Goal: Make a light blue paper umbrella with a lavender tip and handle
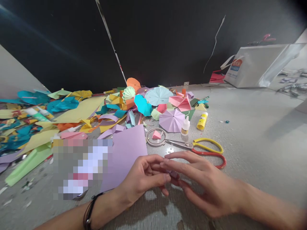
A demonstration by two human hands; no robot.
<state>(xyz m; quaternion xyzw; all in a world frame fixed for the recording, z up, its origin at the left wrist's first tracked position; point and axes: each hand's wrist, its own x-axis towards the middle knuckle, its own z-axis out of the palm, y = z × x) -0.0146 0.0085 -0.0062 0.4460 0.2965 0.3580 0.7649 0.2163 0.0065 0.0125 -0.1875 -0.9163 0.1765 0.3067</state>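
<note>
My left hand (146,175) and my right hand (203,182) meet at the fingertips, low in the middle of the view. Between them is a small piece of purple paper (174,174), mostly hidden by the fingers and looking rolled or folded. Both hands are closed around it. A flat purple paper sheet (127,150) lies just beyond my left hand. Scissors (194,145) with one yellow and one red handle rest beyond my right hand. Their blade tips reach a roll of tape (147,137) with a pink paper scrap (156,134) inside its ring.
A white glue bottle (185,127) stands beside a pleated purple paper disc (171,120). A yellow glue stick (202,120) is to its right. Coloured paper scraps (64,111) heap up at the left and back. A black panel (155,41) and white bag (256,65) stand behind.
</note>
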